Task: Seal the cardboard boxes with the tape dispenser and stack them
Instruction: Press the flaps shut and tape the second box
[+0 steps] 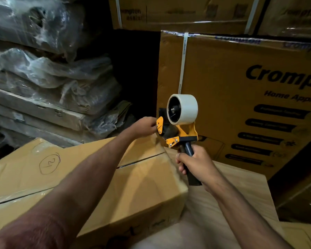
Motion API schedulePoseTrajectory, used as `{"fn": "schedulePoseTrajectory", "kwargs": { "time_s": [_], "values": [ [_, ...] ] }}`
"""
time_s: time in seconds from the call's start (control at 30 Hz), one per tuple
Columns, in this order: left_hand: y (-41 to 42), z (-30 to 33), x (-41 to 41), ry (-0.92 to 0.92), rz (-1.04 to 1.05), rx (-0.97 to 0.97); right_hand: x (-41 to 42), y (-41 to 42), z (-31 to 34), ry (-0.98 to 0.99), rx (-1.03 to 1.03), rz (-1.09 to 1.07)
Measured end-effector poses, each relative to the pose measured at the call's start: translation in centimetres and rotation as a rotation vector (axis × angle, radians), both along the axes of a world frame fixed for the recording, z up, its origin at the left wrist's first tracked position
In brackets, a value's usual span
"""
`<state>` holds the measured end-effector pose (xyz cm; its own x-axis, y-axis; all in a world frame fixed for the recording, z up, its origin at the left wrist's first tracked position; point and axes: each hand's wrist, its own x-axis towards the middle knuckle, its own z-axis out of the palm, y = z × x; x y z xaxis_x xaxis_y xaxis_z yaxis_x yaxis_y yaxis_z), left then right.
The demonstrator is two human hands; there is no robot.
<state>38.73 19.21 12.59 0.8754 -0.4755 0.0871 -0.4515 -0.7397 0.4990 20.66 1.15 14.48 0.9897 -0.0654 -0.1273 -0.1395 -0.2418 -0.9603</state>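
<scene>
A plain cardboard box (43, 177) lies in front of me, its top flaps closed along a dark seam, with a circled number drawn on the left flap. My right hand (192, 164) grips the black handle of a yellow tape dispenser (180, 133) that carries a white tape roll (185, 108). The dispenser's head sits at the box's far right corner. My left hand (145, 125) reaches across the box and pinches at the dispenser's front end, by the yellow guard plate.
Large printed cartons (241, 90) with white straps stand stacked to the right and behind. Plastic-wrapped bundles (43, 72) pile up on the left. A dark gap (136, 69) lies between them. A pale wood-grain surface (232, 194) sits under my right forearm.
</scene>
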Motion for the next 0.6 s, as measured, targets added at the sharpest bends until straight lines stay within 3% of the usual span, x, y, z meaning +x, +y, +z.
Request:
{"fn": "schedulePoseTrajectory", "kwargs": {
  "time_s": [0.1, 0.2, 0.37, 0.6],
  "values": [
    [0.6, -0.6, 2.1, -0.178, 0.105, 0.170, 0.2, 0.3, -0.3, 0.046, 0.028, -0.038],
    [2.0, -1.4, 4.5, -0.122, 0.183, 0.256, -0.1, 0.1, -0.7, 0.084, 0.011, -0.036],
    [1.4, -2.2, 6.9, -0.093, 0.120, 0.344, -0.3, 0.5, -1.9, 0.117, -0.046, -0.031],
    [1.6, -3.7, 8.6, -0.041, 0.085, 0.314, 0.4, 1.8, -2.6, 0.165, -0.084, -0.054]
  ]
}}
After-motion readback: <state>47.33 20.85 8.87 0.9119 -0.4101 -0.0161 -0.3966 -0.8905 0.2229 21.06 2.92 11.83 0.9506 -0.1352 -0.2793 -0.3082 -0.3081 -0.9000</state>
